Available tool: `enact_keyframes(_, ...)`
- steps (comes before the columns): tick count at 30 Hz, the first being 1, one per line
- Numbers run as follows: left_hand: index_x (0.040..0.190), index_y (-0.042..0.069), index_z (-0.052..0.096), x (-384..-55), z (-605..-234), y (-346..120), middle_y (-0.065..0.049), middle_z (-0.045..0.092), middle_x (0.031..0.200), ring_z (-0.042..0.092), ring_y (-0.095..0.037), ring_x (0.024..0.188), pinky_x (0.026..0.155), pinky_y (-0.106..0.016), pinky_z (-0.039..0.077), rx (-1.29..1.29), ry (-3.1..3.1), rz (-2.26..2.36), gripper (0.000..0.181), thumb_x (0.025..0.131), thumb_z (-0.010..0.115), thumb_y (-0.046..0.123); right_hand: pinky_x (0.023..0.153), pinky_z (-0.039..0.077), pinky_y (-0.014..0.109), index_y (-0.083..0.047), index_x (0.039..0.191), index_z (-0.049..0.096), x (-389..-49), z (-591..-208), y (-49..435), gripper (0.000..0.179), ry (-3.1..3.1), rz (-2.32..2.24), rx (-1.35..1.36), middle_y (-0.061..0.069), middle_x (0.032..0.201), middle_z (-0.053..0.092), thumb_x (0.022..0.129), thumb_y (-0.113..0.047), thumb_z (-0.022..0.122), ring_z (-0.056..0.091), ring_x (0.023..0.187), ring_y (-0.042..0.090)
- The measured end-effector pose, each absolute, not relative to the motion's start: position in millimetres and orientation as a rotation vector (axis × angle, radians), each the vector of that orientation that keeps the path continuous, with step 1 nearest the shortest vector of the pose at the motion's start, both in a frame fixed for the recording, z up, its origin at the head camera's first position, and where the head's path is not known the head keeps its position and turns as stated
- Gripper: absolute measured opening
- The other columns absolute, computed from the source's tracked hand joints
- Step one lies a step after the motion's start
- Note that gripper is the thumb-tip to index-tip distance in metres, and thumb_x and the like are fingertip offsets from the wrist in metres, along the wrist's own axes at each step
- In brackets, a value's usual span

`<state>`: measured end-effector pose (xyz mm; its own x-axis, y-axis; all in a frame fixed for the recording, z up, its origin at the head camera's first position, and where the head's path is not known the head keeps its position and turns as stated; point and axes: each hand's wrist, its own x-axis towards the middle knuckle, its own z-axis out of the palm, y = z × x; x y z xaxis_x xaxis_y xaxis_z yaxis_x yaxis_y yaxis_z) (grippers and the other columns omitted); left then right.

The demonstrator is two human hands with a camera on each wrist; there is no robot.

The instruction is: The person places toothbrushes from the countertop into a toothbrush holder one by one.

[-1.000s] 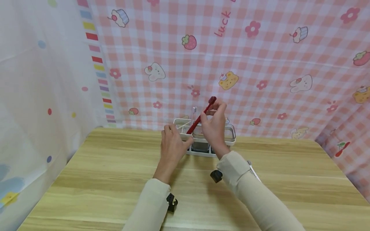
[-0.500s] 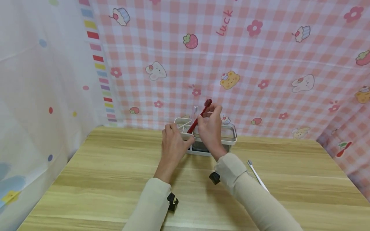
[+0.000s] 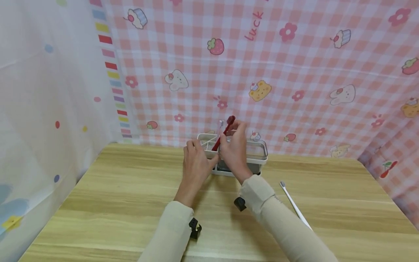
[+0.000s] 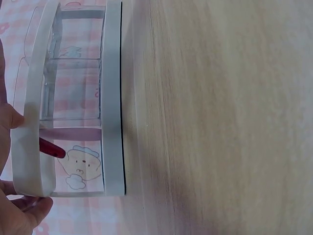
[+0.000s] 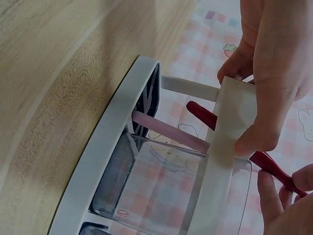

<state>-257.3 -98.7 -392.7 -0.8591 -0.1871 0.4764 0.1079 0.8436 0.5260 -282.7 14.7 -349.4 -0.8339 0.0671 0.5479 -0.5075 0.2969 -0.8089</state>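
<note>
A white toothbrush holder (image 3: 256, 160) stands at the back of the table. My left hand (image 3: 195, 162) grips its left end, thumb against the front of the upper frame. Between thumb and fingers my right hand (image 3: 234, 151) pinches a red toothbrush (image 3: 230, 120), which leans with its head up to the right. The red handle's lower end (image 5: 201, 113) passes through the upper frame and hangs above the base in the right wrist view. Beside it a pink toothbrush (image 5: 171, 131) stands in the holder, its handle reaching down to the base.
Clear cups (image 5: 156, 183) sit in the holder's right part. A white toothbrush (image 3: 296, 208) lies on the wooden table (image 3: 124, 203), right of my right forearm. Directly behind the holder hangs a pink checked cloth (image 3: 196, 102).
My right hand has moved left and slightly down with the red toothbrush, which now stands steeper. My left hand stays on the holder. More of the white toothbrush shows.
</note>
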Motion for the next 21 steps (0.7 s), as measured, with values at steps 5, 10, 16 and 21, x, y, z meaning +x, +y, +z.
enact_keyframes(5, 0.118, -0.007, 0.050, -257.9, -391.9, -98.4, -0.023, 0.051, 0.110, 0.053, -0.038, 0.097, 0.080, -0.046, 0.052, 0.053, -2.483, -0.734, 0.069, 0.081, 0.081, 0.043, 0.078, 0.054, 0.041, 0.002, 0.123, 0.040, -283.7, -351.7, 13.8, 0.039, -2.077, 1.537, 0.414, 0.019, 0.109, 0.054, 0.091, 0.010, 0.062, 0.061, 0.099, 0.031)
enact_keyframes(10, 0.119, -0.007, 0.050, -257.7, -391.9, -98.2, -0.024, 0.050, 0.112, 0.053, -0.039, 0.098, 0.081, -0.047, 0.052, 0.059, -2.494, -0.738, 0.069, 0.082, 0.081, 0.043, 0.080, 0.052, 0.042, 0.002, 0.123, 0.041, -284.7, -355.5, 12.9, 0.040, -2.087, 1.505, 0.405, 0.019, 0.109, 0.055, 0.091, 0.009, 0.064, 0.061, 0.098, 0.031)
enact_keyframes(16, 0.120, -0.007, 0.049, -257.9, -393.0, -98.1, -0.023, 0.050, 0.113, 0.053, -0.038, 0.099, 0.080, -0.047, 0.052, 0.063, -2.500, -0.742, 0.069, 0.083, 0.080, 0.042, 0.079, 0.053, 0.042, 0.002, 0.124, 0.042, -285.0, -358.8, 11.7, 0.040, -2.094, 1.493, 0.405, 0.019, 0.109, 0.056, 0.091, 0.009, 0.064, 0.062, 0.098, 0.032)
enact_keyframes(21, 0.119, -0.008, 0.049, -257.5, -392.6, -98.7, -0.023, 0.050, 0.111, 0.053, -0.038, 0.097, 0.079, -0.046, 0.052, 0.054, -2.502, -0.745, 0.069, 0.084, 0.080, 0.042, 0.077, 0.052, 0.041, 0.003, 0.126, 0.043, -284.5, -360.6, 11.2, 0.041, -2.128, 1.468, 0.392, 0.018, 0.109, 0.057, 0.092, 0.006, 0.065, 0.062, 0.098, 0.030)
